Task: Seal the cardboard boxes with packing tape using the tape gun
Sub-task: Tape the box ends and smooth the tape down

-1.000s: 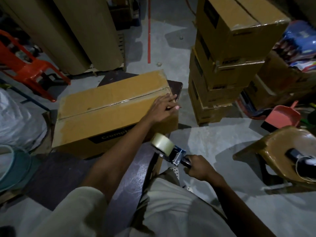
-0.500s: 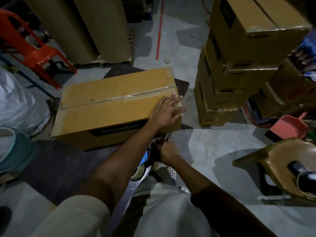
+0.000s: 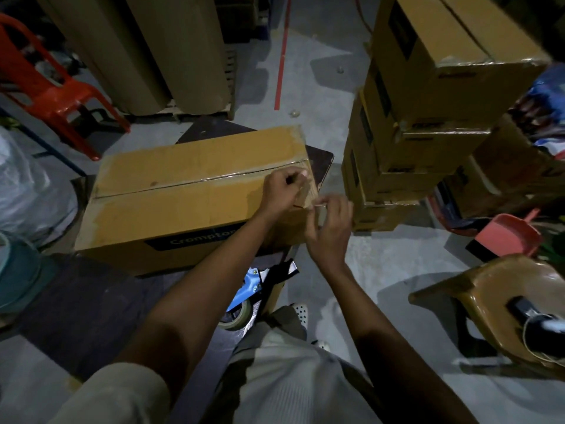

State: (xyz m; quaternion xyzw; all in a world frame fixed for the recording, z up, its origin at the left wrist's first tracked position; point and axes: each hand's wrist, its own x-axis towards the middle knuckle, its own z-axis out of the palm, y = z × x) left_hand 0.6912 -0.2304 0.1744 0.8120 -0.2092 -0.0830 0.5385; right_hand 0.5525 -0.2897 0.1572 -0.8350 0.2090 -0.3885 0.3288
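Surface: your cardboard box (image 3: pixel 195 194) lies lengthwise on a dark low board (image 3: pixel 85 301) in the middle of the frame. Its top seam runs from left to right, and a dark printed band shows on its near side.
Left hand: your left hand (image 3: pixel 284 191) sits on the box top at the right end of the seam, knuckles up and fingers curled tight. Whether they pinch tape or only press the cardboard cannot be told.
Right hand: your right hand (image 3: pixel 330 228) is just beside the box's near right corner, close to the left hand. Its fingers are drawn together and blurred, so what they hold, if anything, cannot be told.
Tape gun: the tape gun (image 3: pixel 253 289) lies on the dark board below the box, in neither hand. Its blue frame and its tape roll show between your forearms.
Floor: the grey concrete floor (image 3: pixel 382 270) carries a red line (image 3: pixel 281 56) at upper centre.
Right of frame: a stack of boxes (image 3: pixel 428 117) stands near the box's right end, with gloss along some edges. A pink dustpan (image 3: pixel 504 237) lies below the stack, and a brown plastic seat (image 3: pixel 504 301) is at lower right.
Left of frame: a red plastic chair (image 3: pixel 55 87) and tall cardboard rolls (image 3: pixel 153 50) fill the upper left. A pale plastic bag (image 3: pixel 27 185) is at the left edge.
Light: the room is dim.
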